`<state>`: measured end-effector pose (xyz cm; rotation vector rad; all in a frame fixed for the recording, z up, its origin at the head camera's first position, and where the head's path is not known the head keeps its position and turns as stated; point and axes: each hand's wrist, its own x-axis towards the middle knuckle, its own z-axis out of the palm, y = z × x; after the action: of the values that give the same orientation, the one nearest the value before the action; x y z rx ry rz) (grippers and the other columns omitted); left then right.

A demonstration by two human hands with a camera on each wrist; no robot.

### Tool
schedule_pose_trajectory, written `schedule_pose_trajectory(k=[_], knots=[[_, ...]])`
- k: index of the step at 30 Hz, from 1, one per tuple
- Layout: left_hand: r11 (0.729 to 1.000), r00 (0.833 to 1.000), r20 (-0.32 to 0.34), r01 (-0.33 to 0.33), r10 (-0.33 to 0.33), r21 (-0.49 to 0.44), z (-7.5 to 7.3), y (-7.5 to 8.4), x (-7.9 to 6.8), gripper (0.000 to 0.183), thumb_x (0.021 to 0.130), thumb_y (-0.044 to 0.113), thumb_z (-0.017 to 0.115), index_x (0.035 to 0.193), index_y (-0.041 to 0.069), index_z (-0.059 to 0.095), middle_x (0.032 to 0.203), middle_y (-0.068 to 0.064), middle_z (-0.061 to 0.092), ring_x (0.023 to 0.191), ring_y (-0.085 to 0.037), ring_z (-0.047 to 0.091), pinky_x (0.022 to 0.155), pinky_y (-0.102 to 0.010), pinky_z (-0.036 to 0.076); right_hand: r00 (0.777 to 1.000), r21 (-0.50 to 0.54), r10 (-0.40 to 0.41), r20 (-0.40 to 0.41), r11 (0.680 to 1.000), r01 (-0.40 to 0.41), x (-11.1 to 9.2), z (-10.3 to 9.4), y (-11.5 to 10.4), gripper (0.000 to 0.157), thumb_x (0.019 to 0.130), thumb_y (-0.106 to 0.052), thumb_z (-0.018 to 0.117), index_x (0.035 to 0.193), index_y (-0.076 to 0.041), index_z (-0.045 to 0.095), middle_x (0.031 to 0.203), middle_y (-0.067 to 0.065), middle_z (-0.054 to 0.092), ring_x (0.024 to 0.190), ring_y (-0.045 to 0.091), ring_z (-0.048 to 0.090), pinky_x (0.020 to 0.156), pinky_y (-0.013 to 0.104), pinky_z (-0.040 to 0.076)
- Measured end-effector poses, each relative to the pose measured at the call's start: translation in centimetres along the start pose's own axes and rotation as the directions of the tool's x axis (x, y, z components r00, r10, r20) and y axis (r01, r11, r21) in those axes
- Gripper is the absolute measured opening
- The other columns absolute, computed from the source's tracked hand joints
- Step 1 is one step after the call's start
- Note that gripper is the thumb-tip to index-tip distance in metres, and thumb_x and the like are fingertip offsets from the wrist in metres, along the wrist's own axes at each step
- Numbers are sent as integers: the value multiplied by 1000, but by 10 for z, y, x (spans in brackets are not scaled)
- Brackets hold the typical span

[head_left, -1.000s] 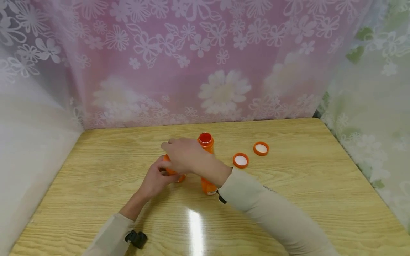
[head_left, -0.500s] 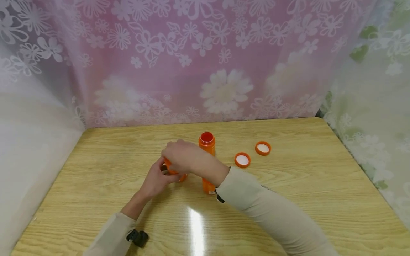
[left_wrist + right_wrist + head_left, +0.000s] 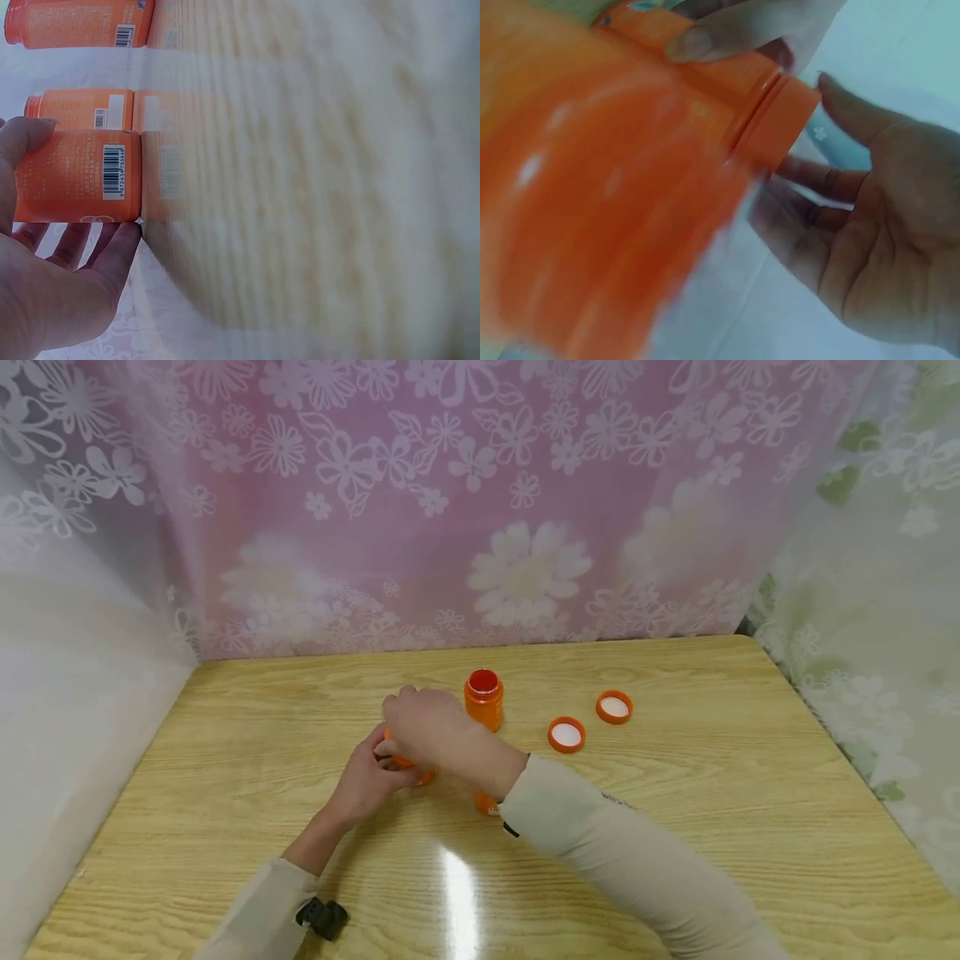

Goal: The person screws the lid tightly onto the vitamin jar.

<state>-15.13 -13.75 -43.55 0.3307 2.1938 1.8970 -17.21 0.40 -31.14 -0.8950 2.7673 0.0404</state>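
Note:
My left hand (image 3: pixel 367 781) grips an orange bottle (image 3: pixel 75 176) low on its sides, the bottle standing on the table. Its label carries a barcode, seen in the left wrist view. Over its top is my right hand (image 3: pixel 431 722), thumb and fingers around the orange cap (image 3: pixel 784 124), which sits on the bottle's neck. An uncapped orange bottle (image 3: pixel 483 702) stands just behind the right forearm. Below that forearm shows the base of another orange bottle (image 3: pixel 486 803), its top hidden. A blurred orange bottle (image 3: pixel 592 202) fills the left of the right wrist view.
Two orange caps, a nearer cap (image 3: pixel 566 735) and a farther cap (image 3: pixel 614 707), lie with white inner sides up on the wooden table (image 3: pixel 712 777), right of the bottles. Flowered curtains (image 3: pixel 525 485) enclose the back and sides. A black device (image 3: pixel 322 918) sits on the left wrist.
My right hand shifts slightly and its fingers change position around the cap. The left hand, the bottles and the loose caps stay in place.

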Motion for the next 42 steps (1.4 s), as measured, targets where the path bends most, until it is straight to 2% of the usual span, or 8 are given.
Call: schedule_pose_trajectory(k=[3,7,12,19,25,35,39,42], knots=[[999,1000,-14,6,-5,41,0,1,-1,64,84,9,74,138,16,42,124,-10,57,105,-27,61,79,-36,54,998,12,-53,22,999,52,-2,-2,8,49,91,-54,55,116,-13,58,105,2,55,88,19,57,68,28,50],[992,999,-44,14,-8,124,-1,2,-1,60,83,17,76,135,15,46,125,-6,56,107,-25,59,83,-35,53,976,-16,-217,36,976,217,-4,-7,18,47,92,-42,61,132,-19,54,130,0,50,118,22,47,93,31,44],[992,999,-35,10,-5,128,1,2,-2,58,84,19,75,134,10,47,128,-7,54,112,-26,57,87,-37,51,933,91,-353,75,934,346,-3,-8,24,43,91,-11,64,132,-25,58,130,-1,52,117,19,49,97,29,41],[992,999,-31,-23,27,121,-1,-1,-1,63,84,16,75,139,12,44,130,-8,52,113,-27,56,87,-36,51,952,48,-304,39,952,302,-1,-5,18,27,91,-16,65,119,-18,65,106,-3,57,97,15,51,91,28,40],[995,999,-9,-41,42,87,-1,0,-1,60,84,13,75,136,15,45,127,-9,53,110,-27,58,84,-35,53,986,-10,-166,11,986,166,-2,-3,7,22,91,-30,66,109,-17,65,93,-3,55,85,16,50,74,25,44],[993,998,-35,-40,44,115,0,0,1,67,83,9,75,141,17,43,115,-10,62,96,-26,62,76,-32,54,998,-87,-44,-40,995,41,-1,4,-1,40,92,-49,57,108,-12,61,93,4,56,71,17,55,59,27,50],[995,999,-19,-29,31,91,0,0,1,59,84,10,74,136,13,46,120,-9,59,100,-24,62,79,-32,54,998,-101,-52,-17,994,50,-1,4,6,48,93,-58,50,115,-17,60,103,1,55,87,19,54,66,30,50],[995,1000,-15,-18,19,100,-1,1,0,56,85,13,73,134,14,46,122,-8,57,101,-23,61,79,-34,54,993,-101,-112,26,988,114,-3,0,13,56,91,-61,47,131,-23,55,127,0,51,112,23,49,84,34,49]])
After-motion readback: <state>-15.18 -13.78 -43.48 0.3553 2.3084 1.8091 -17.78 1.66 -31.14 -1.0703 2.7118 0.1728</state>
